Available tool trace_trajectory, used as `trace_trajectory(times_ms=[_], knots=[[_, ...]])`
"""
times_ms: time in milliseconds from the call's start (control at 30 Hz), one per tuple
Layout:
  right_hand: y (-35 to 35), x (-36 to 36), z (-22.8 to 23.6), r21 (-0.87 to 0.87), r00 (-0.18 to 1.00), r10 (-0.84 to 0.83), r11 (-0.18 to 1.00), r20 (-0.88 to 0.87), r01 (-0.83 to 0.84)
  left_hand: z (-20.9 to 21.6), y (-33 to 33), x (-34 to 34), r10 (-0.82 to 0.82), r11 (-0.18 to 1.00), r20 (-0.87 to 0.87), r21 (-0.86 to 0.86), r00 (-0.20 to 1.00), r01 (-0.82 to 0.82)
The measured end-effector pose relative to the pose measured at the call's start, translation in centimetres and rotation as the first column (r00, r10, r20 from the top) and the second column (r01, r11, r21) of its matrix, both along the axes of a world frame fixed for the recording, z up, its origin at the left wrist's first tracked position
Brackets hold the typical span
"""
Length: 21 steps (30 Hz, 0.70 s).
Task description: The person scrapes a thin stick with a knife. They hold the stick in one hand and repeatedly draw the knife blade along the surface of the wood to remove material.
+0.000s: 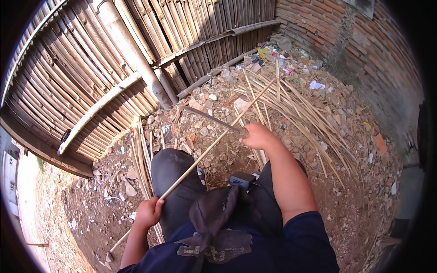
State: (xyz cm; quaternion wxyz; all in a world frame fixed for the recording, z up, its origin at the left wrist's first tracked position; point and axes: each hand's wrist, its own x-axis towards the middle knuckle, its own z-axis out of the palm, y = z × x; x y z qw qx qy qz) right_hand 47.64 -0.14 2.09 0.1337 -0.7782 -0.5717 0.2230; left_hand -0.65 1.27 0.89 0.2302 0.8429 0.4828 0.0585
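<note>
A long, pale bamboo strip (191, 167) slants across my lap, from the ground at lower left to the far right. My left hand (148, 212) is closed round its lower part, beside my left knee. Beyond my knees, my right hand (258, 136) grips the handle of a long, narrow-bladed knife (211, 119). Its dark blade points to the far left and crosses the strip close to my fist. Whether the edge touches the strip or is just above it, I cannot tell. Most of the handle is hidden in my fingers.
Many loose bamboo strips (314, 125) lie at the right, with another bundle (142, 159) by my left knee. Rubble and litter (282, 57) cover the ground. A bamboo wall (59, 86) and a brick wall (314, 22) meet ahead. A small black box (242, 180) sits between my legs.
</note>
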Motion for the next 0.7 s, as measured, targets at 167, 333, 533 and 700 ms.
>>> trace_trajectory(times_ms=[167,333,533,700], knots=[[0.3,0.7,-0.4,-0.007,0.997,0.056,0.998,-0.05,-0.057,0.3,-0.2,0.4,-0.001,1.0,-0.006,0.029,1.0,0.002],[0.3,1.9,-1.0,0.033,0.973,-0.17,0.984,-0.155,0.177,0.2,-0.2,0.4,-0.016,0.997,-0.022,0.077,1.0,0.018],[0.0,-1.1,0.0,-0.026,0.999,0.028,0.999,-0.021,-0.028,0.2,-0.1,0.2,-0.003,1.0,0.009,0.016,1.0,0.003],[0.5,0.8,-0.7,-0.047,0.992,0.042,0.998,-0.12,-0.048,-0.1,-0.3,0.1,-0.015,0.999,0.004,0.045,1.0,0.015]])
